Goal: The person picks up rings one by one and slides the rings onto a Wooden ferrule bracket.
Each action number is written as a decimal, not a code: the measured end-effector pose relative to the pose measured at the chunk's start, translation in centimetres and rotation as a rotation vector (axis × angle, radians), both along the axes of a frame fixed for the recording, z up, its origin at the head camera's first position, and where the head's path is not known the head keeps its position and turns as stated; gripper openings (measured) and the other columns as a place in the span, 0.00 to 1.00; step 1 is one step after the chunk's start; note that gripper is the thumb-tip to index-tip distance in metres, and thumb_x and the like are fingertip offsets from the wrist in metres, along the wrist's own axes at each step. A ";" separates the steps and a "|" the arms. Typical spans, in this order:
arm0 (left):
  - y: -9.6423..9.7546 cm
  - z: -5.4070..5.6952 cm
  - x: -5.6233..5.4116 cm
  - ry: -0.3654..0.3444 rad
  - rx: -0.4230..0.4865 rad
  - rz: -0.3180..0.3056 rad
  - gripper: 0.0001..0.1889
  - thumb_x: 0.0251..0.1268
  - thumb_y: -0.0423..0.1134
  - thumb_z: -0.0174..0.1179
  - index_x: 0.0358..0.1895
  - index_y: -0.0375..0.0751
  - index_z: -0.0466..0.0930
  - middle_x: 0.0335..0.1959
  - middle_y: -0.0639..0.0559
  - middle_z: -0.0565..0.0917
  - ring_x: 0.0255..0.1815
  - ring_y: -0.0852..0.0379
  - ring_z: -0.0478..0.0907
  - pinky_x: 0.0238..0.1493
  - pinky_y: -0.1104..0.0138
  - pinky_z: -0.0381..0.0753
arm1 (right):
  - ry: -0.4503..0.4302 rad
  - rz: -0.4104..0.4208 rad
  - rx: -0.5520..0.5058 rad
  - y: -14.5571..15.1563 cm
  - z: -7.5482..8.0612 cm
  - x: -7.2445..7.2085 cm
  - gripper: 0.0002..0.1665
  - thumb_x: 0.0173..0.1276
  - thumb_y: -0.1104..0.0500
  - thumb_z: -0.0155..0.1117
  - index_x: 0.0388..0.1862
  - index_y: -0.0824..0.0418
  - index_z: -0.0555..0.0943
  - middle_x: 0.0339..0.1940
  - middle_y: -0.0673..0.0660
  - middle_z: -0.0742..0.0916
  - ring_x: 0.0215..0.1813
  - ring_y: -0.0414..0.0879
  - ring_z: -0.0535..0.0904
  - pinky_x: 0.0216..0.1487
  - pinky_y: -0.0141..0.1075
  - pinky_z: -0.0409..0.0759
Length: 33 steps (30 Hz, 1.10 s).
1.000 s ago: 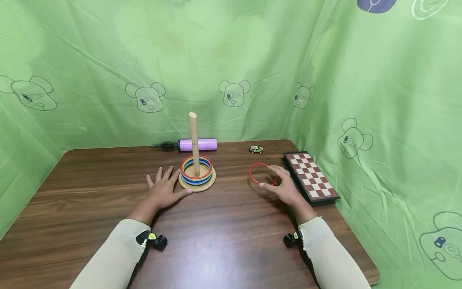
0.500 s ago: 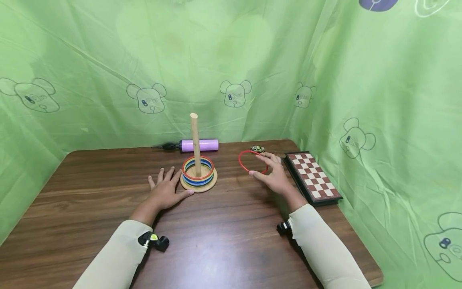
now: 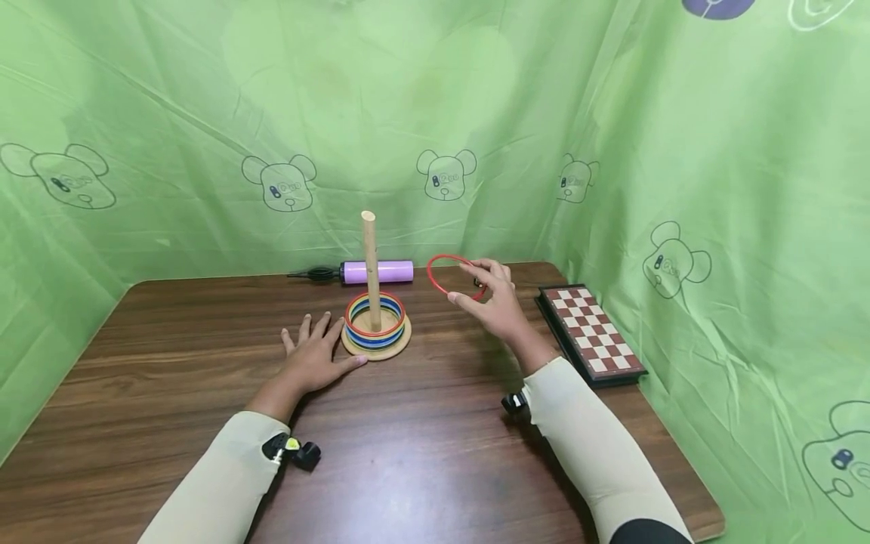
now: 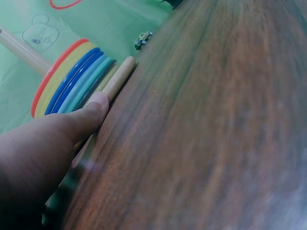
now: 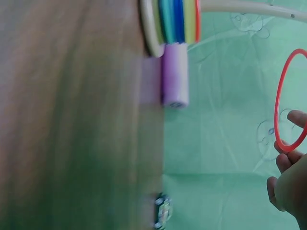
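A wooden ring-toss stand has a round base (image 3: 390, 352) and an upright peg (image 3: 371, 264). Red, yellow, blue and green rings (image 4: 72, 81) lie stacked around the peg. With fingers spread, my left hand (image 3: 311, 363) rests against the left side of the base, thumb (image 4: 99, 103) touching its edge. My right hand (image 3: 499, 308) pinches a red ring (image 3: 445, 256) between thumb and fingers, raised above the table to the right of the peg. In the right wrist view the red ring (image 5: 277, 103) is upright and partly cut off by the frame.
A purple hand pump (image 3: 381, 272) lies behind the stand. A folding chessboard (image 3: 594, 332) sits at the table's right edge. A small toy car (image 5: 163, 211) is at the back, mostly hidden by my right hand in the head view. Green curtain (image 3: 326, 98) encloses the table.
My right hand has lifted the red ring and carried it up and left toward the peg, passing in front of the toy car. The left hand stays at the base.
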<state>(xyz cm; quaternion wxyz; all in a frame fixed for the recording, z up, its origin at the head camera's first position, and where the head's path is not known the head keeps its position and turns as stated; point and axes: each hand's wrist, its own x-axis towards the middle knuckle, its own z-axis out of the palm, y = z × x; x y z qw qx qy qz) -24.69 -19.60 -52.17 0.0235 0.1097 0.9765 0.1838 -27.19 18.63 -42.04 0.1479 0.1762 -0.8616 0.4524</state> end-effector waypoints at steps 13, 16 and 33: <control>-0.2 0.0 -0.1 -0.005 0.001 0.002 0.60 0.66 0.84 0.56 0.90 0.46 0.54 0.91 0.32 0.51 0.90 0.20 0.36 0.77 0.16 0.26 | 0.122 -0.018 -0.087 -4.2 4.9 -0.5 0.38 0.66 0.44 0.82 0.74 0.50 0.84 0.76 0.54 0.78 0.81 0.53 0.62 0.78 0.64 0.61; -0.2 0.0 0.0 -0.006 0.000 0.002 0.61 0.65 0.84 0.56 0.90 0.47 0.54 0.91 0.31 0.51 0.90 0.20 0.36 0.77 0.16 0.26 | 0.157 -0.022 -0.101 -5.0 6.0 -0.5 0.39 0.65 0.44 0.83 0.73 0.52 0.84 0.76 0.55 0.79 0.80 0.53 0.63 0.77 0.63 0.64; -0.1 0.3 0.1 -0.010 0.004 -0.001 0.60 0.67 0.82 0.57 0.90 0.45 0.54 0.90 0.31 0.51 0.90 0.20 0.36 0.77 0.16 0.26 | 0.238 0.047 -0.200 -8.7 9.5 -0.6 0.42 0.61 0.47 0.85 0.73 0.56 0.84 0.76 0.58 0.80 0.78 0.51 0.66 0.71 0.56 0.76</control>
